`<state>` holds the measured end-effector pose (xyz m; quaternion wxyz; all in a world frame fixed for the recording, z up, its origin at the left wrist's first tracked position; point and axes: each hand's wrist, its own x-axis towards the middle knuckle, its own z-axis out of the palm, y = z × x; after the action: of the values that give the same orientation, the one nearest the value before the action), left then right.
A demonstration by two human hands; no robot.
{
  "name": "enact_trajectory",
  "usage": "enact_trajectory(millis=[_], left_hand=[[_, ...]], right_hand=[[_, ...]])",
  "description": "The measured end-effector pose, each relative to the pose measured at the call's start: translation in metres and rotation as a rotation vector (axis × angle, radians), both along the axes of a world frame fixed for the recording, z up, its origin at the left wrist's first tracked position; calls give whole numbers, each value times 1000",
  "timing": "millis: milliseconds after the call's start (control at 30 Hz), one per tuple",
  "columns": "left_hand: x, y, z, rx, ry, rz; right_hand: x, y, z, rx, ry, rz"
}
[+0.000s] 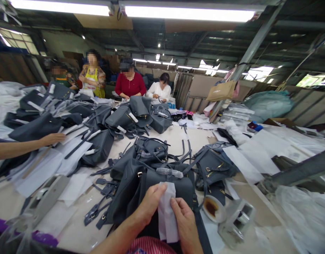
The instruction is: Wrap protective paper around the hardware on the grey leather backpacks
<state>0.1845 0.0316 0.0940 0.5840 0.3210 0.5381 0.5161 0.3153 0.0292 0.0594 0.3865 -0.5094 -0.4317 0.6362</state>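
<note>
2 hands hold a white paper sheet [167, 215] against the front of a grey handbag [137, 187].

The work table [178, 141] runs out under and far beyond the handbag. A pile of grey bags [122, 118] lies beyond the handbag and to its left, and a person in a red top [130, 84] sits farther off behind that pile. Well left of the handbag, a co-worker's hand [52, 138] rests flat on white sheets. On the handbag's near face, the left hand [149, 204] pinches the sheet's upper left edge, thumb over it. The right hand [185, 220] grips the sheet's right edge between thumb and fingers. Just right of the handbag stands a cup [214, 209] with brown dregs.
</note>
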Motion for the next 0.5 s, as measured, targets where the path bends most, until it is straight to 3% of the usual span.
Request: enact_trajectory(millis=[133, 233, 400, 433, 500], left_hand=[[-2, 5, -6, 59, 187, -23], [-1, 9, -13, 43, 155, 31], [-3, 11, -17, 29, 118, 88], [-3, 11, -17, 27, 115, 91], [-4, 11, -17, 17, 114, 85]], right_hand=[[0, -1, 4, 8, 31, 23], [-1, -7, -7, -31, 149, 97], [15, -17, -37, -162, 39, 433], [21, -15, -37, -153, -6, 446], [30, -6, -27, -74, -56, 331]])
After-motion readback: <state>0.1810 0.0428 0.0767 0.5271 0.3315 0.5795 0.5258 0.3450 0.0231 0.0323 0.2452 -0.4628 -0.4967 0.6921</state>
